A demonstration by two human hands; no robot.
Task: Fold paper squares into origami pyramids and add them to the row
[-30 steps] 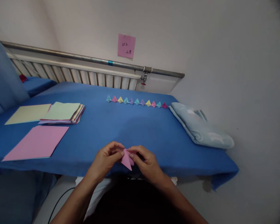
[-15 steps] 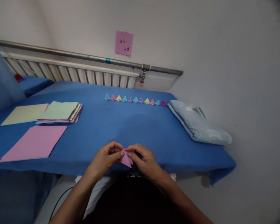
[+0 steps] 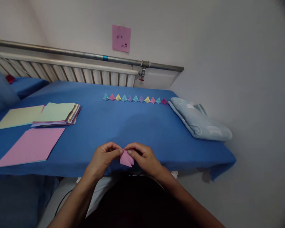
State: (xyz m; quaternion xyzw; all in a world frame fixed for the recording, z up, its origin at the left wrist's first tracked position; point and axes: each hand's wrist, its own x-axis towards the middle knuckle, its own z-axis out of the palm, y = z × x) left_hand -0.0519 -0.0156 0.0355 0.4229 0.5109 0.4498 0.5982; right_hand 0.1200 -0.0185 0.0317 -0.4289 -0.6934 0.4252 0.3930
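Between my two hands, just above the near edge of the blue-covered table, is a small piece of folded pink paper. My left hand pinches its upper left part between thumb and fingers. On the other side my right hand grips the upper right part in the same way. The paper's lower part hangs free, with a split between its flaps. Its top edge is partly covered by my fingertips.
A row of several small folded paper pieces in mixed colours lies towards the back. At the left are a stack of coloured paper, a yellow sheet and pink sheets. A folded light-blue blanket lies right, a radiator behind.
The folded pink paper has turned slightly in my fingers, and its loose flaps now hang straighter down. Both hands keep their pinch. The whole view has shifted a little.
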